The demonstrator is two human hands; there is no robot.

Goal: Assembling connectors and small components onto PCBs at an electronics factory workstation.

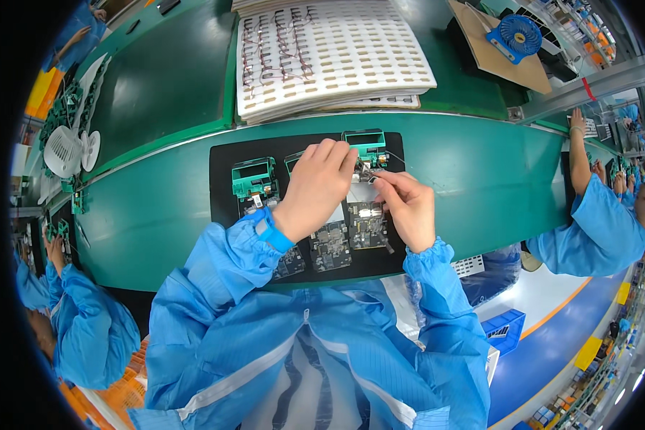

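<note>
Your left hand (321,185) and right hand (408,206) together pinch a small metal part (366,173). They work above the black mat (222,161), just below its green frame (365,143).

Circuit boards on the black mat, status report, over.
Left hand and right hand pinch a small part together. Circuit boards lie on black mat. Nothing between them.

Circuit boards (330,244) on mat (222,179); tray stack (330,54) behind; fan (517,34) far right.
</note>
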